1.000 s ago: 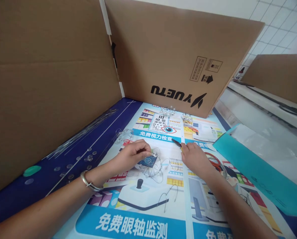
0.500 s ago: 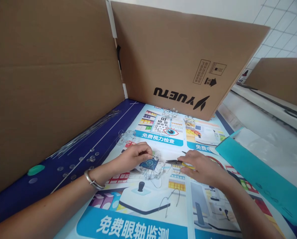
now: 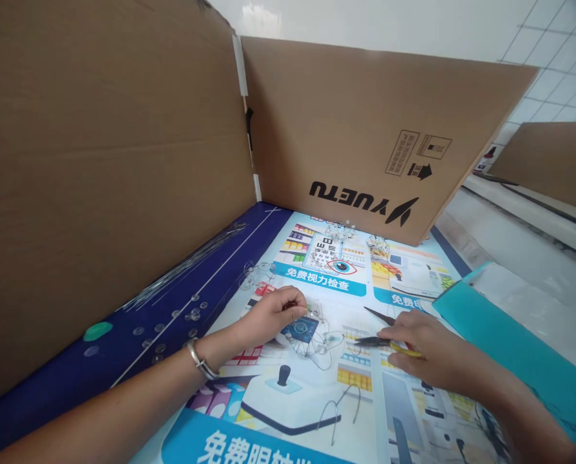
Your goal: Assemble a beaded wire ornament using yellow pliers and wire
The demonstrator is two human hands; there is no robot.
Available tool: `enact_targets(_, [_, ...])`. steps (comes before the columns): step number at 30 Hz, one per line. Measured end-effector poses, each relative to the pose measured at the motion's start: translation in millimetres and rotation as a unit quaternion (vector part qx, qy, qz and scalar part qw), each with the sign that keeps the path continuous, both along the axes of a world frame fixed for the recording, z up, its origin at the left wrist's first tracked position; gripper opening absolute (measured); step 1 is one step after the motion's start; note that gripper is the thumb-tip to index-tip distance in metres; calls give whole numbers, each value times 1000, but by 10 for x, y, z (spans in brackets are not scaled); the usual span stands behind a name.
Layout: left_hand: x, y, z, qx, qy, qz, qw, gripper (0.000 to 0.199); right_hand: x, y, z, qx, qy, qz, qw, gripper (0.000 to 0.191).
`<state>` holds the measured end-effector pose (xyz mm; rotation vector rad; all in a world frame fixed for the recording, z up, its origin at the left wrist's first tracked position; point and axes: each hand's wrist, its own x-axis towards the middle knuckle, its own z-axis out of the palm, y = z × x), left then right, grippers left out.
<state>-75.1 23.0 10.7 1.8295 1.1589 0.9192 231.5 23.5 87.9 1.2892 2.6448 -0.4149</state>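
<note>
L hand (image 3: 279,314) pinched tight, prob. on wire-bead pc (image 3: 321,348) just to its R; R hand (image 3: 421,345) curled round scissors (image 3: 375,342), blades apart.

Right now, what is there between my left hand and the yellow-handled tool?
In the head view, wire loops with clear beads stand between your left hand and the yellow-handled tool, above the printed sheet.

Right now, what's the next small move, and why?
Probably ease the black-and-yellow hand tool in the right hand toward the silver wire loops with round clear beads: its open tips sit short of them, and the left hand is pinched at their edge.
</note>
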Motion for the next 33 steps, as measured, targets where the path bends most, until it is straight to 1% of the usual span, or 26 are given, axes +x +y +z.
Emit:
enact_targets(3, [12,3,-20,-3,-3,5,1000,13,17,-33,-32,23,2,2,1000,35])
enact_targets(7, [11,4,-33,-11,-7,8,1000,12,-97,-99,-116,70,32,-4,997,39])
enact_targets(10, [12,-1,-28,-18,-8,7,1000,12,-188,-135,-179,76,24,10,997,39])
enact_targets(13, [19,-9,-14,-21,-9,3,1000,13,-179,-138,-211,75,10,14,997,38])
enact_targets(16, [29,-23,5,-23,-5,4,1000,13,-94,-135,-192,69,-2,12,998,38])
enact_targets(20, [53,-51,36,-32,3,2,999,12,5,-157,-107,55,-12,0,998,35])
enact_targets(25, [81,-72,41,-32,25,-15,999,11,27,-173,-25,44,-21,-14,999,32])
enact_targets(33, [87,-70,33,-48,25,-13,998,11,12,-164,-30,11,9,1,1000,33])
